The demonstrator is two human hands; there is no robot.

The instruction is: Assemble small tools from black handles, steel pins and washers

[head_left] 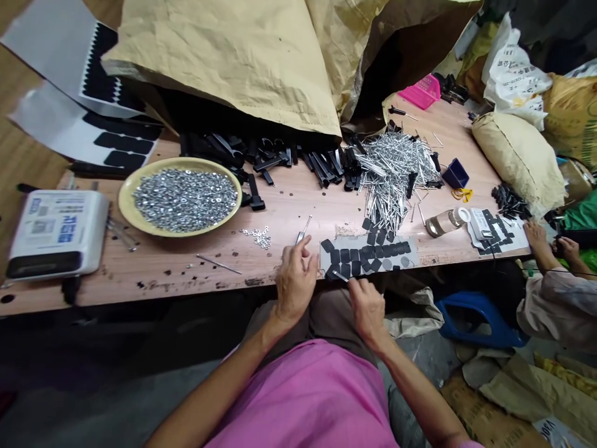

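Note:
My left hand (295, 283) is raised at the table's front edge, with its fingers pinching a thin metal rod (303, 231) that points away from me. My right hand (367, 311) holds a short silver pin (340, 276) low over the near corner of a grey backing sheet (368, 246). Black rubber pads (368, 254) lie in rows on that sheet, and some of them look peeled or shifted. A heap of long steel bolts (389, 180) stands just beyond the sheet.
A yellow dish of washers (149, 193) and a loose washer cluster (259, 236) sit left of my hands. Black plastic parts (270, 162) spill from a tan paper sack (219, 62). A co-worker's hands (545, 242) reach in at the right, beside a glass jar (445, 222).

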